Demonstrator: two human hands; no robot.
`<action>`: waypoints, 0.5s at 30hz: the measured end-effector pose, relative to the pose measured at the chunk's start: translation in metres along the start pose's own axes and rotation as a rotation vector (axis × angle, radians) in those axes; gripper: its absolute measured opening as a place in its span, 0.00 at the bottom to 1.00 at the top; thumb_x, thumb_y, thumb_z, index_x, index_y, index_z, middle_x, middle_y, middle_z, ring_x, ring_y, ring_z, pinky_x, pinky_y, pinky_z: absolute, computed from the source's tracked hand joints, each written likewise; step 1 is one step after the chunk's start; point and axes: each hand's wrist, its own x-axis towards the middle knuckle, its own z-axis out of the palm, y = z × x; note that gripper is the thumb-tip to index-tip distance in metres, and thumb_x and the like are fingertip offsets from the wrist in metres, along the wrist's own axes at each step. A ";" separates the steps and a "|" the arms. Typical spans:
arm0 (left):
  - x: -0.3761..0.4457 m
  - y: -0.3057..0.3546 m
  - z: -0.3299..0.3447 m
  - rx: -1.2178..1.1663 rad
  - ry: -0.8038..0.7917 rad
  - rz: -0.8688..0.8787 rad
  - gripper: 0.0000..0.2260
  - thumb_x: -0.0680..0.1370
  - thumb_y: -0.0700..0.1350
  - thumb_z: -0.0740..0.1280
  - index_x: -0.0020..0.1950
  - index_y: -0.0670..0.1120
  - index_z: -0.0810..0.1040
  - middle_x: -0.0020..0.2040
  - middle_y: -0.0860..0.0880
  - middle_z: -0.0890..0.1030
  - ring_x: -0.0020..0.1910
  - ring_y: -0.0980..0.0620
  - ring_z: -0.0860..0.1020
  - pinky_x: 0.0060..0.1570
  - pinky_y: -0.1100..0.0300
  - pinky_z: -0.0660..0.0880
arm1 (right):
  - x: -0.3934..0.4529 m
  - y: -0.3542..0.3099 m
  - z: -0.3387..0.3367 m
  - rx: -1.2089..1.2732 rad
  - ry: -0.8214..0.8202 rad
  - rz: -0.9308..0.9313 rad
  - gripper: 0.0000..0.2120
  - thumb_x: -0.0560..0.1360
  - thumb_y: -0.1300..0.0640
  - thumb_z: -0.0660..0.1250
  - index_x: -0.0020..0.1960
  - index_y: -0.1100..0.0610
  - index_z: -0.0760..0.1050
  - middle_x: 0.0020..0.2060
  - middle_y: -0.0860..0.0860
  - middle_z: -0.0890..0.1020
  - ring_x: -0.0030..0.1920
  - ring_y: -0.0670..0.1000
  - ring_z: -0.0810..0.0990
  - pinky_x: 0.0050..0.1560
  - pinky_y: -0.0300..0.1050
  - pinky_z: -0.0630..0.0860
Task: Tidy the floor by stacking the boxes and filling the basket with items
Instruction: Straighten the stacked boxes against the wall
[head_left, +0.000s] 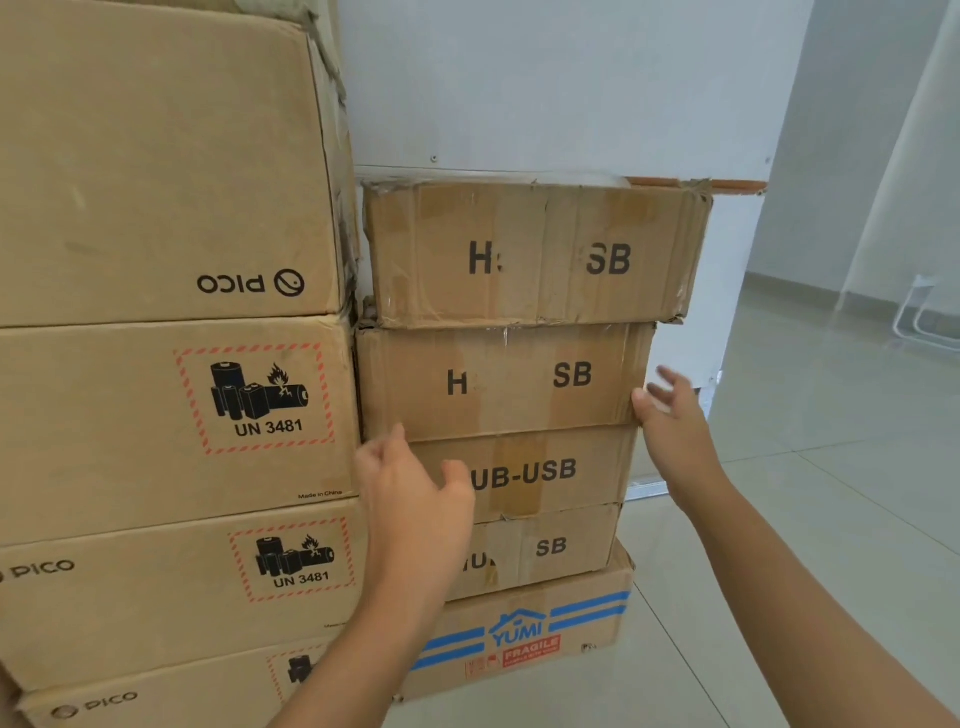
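Left of the blue-striped YUMI cardboard box (519, 636): four large brown PICO cartons (166, 426). Atop it: four small taped USB-marked cartons (504, 382).

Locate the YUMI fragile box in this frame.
Head view, lower centre: the YUMI box sits on the floor at the bottom of the right-hand stack, under four HUB-USB boxes, beside the PICO boxes.

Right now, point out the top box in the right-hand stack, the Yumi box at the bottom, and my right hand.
Top box (535, 254): head view, middle of its printed front face.
Yumi box (571, 623): head view, front face, on the blue stripes.
Right hand (670, 421): head view, back of the hand, at the second box's right edge.
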 end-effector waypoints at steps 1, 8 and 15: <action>0.000 0.007 -0.003 -0.010 0.027 0.069 0.27 0.79 0.46 0.59 0.76 0.48 0.52 0.71 0.53 0.56 0.54 0.53 0.74 0.53 0.62 0.65 | 0.001 -0.010 -0.004 0.061 0.032 -0.027 0.23 0.81 0.57 0.57 0.74 0.51 0.56 0.70 0.52 0.67 0.65 0.49 0.69 0.61 0.45 0.68; 0.030 0.032 -0.031 0.083 0.076 0.421 0.30 0.80 0.46 0.57 0.77 0.49 0.45 0.77 0.58 0.44 0.75 0.60 0.46 0.73 0.61 0.47 | 0.007 -0.055 -0.014 0.235 0.012 -0.064 0.20 0.79 0.57 0.60 0.70 0.50 0.62 0.64 0.51 0.73 0.64 0.50 0.73 0.67 0.51 0.69; 0.046 0.029 -0.047 -0.053 -0.029 0.329 0.29 0.80 0.46 0.60 0.77 0.51 0.50 0.76 0.54 0.55 0.73 0.56 0.59 0.73 0.53 0.57 | -0.005 -0.059 -0.017 0.130 -0.062 -0.103 0.23 0.77 0.61 0.62 0.71 0.50 0.65 0.63 0.47 0.74 0.64 0.46 0.71 0.61 0.42 0.67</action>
